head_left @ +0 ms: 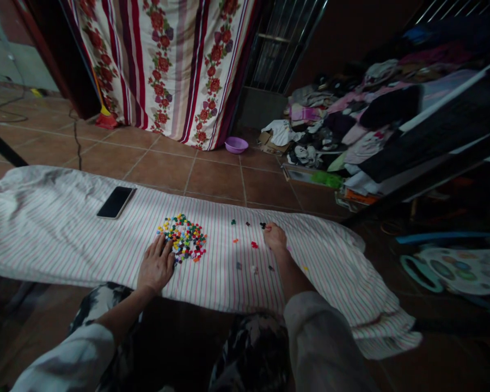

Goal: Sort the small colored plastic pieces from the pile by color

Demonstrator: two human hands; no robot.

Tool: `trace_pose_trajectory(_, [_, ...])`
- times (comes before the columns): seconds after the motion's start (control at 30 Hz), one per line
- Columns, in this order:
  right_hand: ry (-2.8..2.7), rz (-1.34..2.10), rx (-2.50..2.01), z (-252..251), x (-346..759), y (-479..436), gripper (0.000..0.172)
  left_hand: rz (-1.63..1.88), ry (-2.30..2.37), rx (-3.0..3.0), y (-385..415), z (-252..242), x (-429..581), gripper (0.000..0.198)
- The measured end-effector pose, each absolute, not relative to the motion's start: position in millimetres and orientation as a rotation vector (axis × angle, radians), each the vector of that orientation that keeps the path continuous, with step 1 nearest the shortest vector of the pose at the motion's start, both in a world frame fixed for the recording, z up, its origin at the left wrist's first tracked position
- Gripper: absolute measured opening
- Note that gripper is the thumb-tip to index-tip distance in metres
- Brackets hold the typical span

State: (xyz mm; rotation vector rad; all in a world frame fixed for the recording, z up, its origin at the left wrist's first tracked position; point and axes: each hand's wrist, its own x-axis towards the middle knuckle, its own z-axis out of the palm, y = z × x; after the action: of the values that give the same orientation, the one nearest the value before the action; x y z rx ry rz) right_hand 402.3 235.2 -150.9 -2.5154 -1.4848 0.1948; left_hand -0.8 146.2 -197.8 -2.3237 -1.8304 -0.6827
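Note:
A mixed pile of small coloured beads (pixel 188 239) lies on the striped cloth (pixel 212 283). My left hand (pixel 157 263) rests flat at the pile's left edge, its fingers stretched out and touching the nearest beads. To the right, my right hand (pixel 275 237) is closed, fingertips pinched beside a small black cluster (pixel 263 225); whatever the fingers hold is hidden. Sorted by colour, little groups sit near it: green (pixel 233 221), orange (pixel 236 240), red (pixel 253 245), grey (pixel 239 265) and white (pixel 253 269). A yellow bit (pixel 306 268) lies right of my right forearm.
A phone (pixel 116 202) lies on the cloth at the left. Beyond, on the tiled floor, are a purple basin (pixel 236 145), a red broom (pixel 106 118) and a floral curtain (pixel 159 65). Heaped clothes (pixel 343 120) fill the back right; a patterned plastic seat (pixel 461 269) stands at right.

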Motion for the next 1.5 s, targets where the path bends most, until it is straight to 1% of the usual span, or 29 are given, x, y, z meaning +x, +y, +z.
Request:
trace_pose_trajectory(0.17, [-1.508, 0.098, -2.358, -141.1, 385.6, 232.2, 0.028, -0.662, -1.847, -2.313, 146.3, -197.4, -0.2, 0.048])
trace_pose_trajectory(0.3, [-1.638, 0.127, -2.214, -136.7, 354.4, 235.5, 0.025, -0.670, -1.846, -2.310, 146.2, -198.3, -0.1, 0.048])
trace_pose_trajectory(0.5, [-1.898, 0.326, -1.797, -136.3, 281.6, 237.2, 0.021, -0.693, -1.865, -2.323, 146.2, -197.5, 0.4, 0.048])
trace_pose_trajectory(0.63, [-2.073, 0.469, -1.632, -135.6, 228.1, 233.5, 0.015, -0.725, -1.874, -2.312, 146.5, -198.9, 0.5, 0.048])
trace_pose_trajectory(0.77, [-2.241, 0.504, -1.645, -133.3, 185.5, 229.9, 0.017, -0.727, -1.872, -2.318, 146.3, -200.0, 0.8, 0.048])
trace_pose_trajectory(0.93, [-2.325, 0.467, -1.782, -130.8, 155.7, 230.0, 0.021, -0.719, -1.872, -2.315, 146.4, -198.9, 1.6, 0.048])
trace_pose_trajectory(1.17, [-2.383, 0.431, -1.931, -132.3, 138.2, 237.0, 0.021, -0.732, -1.878, -2.333, 147.4, -200.1, 1.4, 0.048])
trace_pose_trajectory(1.3, [-2.320, 0.471, -2.018, -130.3, 132.7, 238.2, 0.020, -0.727, -1.882, -2.336, 147.4, -200.7, 1.9, 0.047])
trace_pose_trajectory(1.5, [-2.269, 0.449, -1.992, -130.1, 134.7, 236.4, 0.025, -0.707, -1.856, -2.318, 147.1, -200.3, 2.3, 0.047])
